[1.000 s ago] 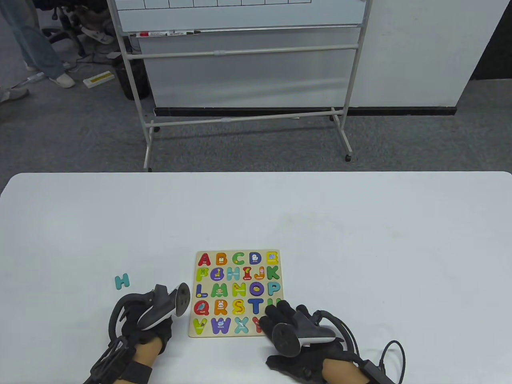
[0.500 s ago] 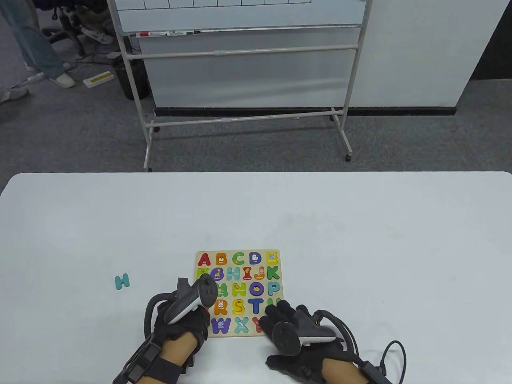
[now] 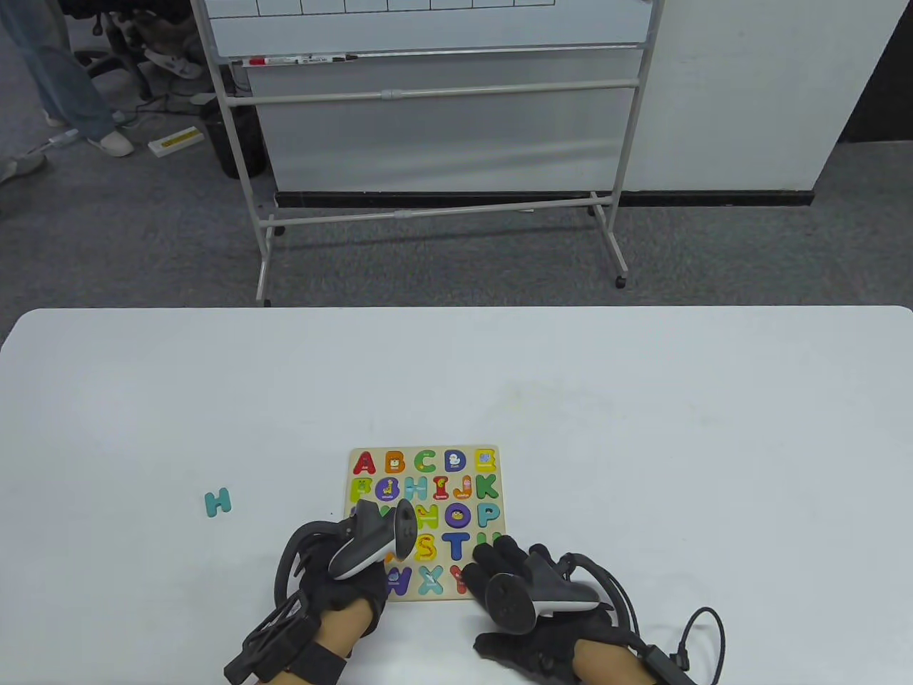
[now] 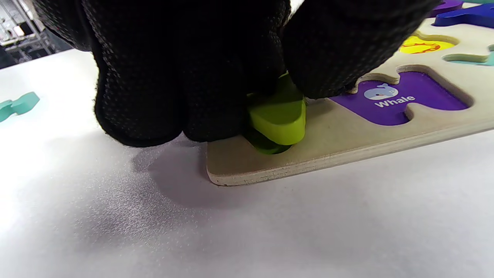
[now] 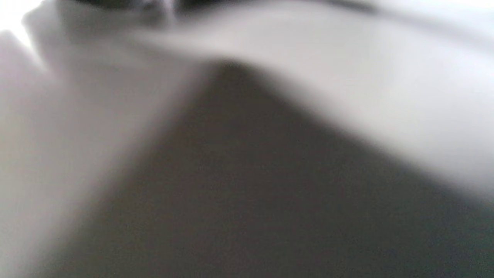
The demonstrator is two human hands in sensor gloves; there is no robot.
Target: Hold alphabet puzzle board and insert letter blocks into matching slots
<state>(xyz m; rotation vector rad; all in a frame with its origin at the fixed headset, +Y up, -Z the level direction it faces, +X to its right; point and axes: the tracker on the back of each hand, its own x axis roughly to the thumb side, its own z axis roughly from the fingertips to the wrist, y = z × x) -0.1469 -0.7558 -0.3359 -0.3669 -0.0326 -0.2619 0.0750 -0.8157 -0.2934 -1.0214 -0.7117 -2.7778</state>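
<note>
Table view: the left hand [image 3: 342,571], which a second ago was lying on the white table [image 3: 642,399] to the left of the alphabet puzzle board [image 3: 425,524], is now reaching over the board's lower left corner, covering the slots there. The right hand [image 3: 521,578] is resting as before on the board's lower right corner, fingers flat on it, pinning it down without gripping anything. A teal letter H block [image 3: 217,502] is lying loose on the table, well apart from the board, at the left of the frame.

Left wrist view: the gloved fingers [image 4: 185,77] are pinching a lime green letter block [image 4: 278,116], tilted, its lower end already dipping into the dark green slot at the board's near corner. Just to the right, an open purple slot marked Whale [image 4: 401,98] is showing.

Right wrist view: everything is blurring into grey, so nothing can be made out.

The shift suggests the green block, likely the V, is being seated; it probably needs levelling and pressing down, and the H looks to be left for afterwards
</note>
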